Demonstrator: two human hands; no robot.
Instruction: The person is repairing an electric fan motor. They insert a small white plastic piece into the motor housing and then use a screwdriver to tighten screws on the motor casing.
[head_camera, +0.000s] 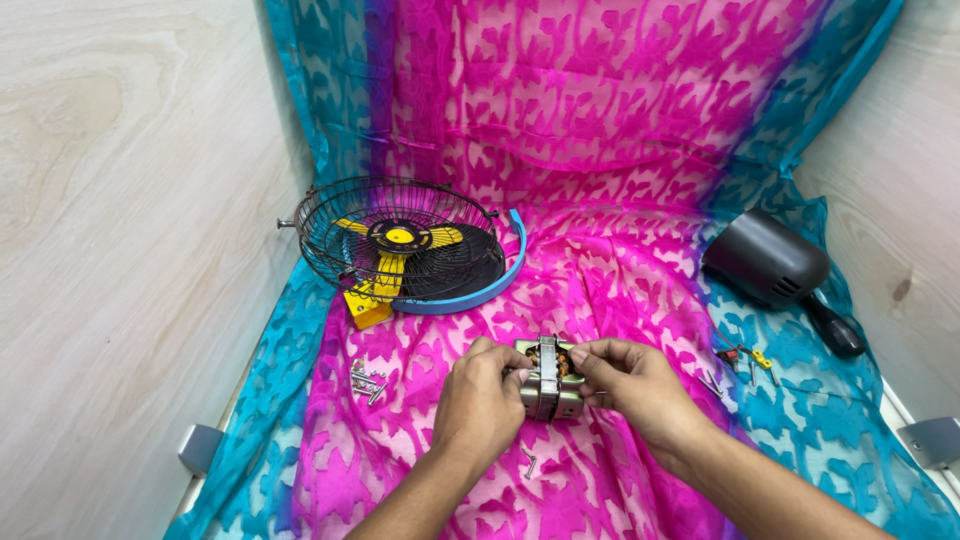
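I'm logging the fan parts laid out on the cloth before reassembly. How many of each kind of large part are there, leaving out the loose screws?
Wire fan guard with yellow blades: 1
Blue guard ring: 1
Dark grey motor housing: 1
Metal motor core, held by left hand and right hand: 1
Total: 4

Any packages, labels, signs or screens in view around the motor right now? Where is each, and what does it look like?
None in view: no package, label, sign or screen shows.
Both hands, left hand and right hand, hold the bare metal motor over the pink and blue cloth.
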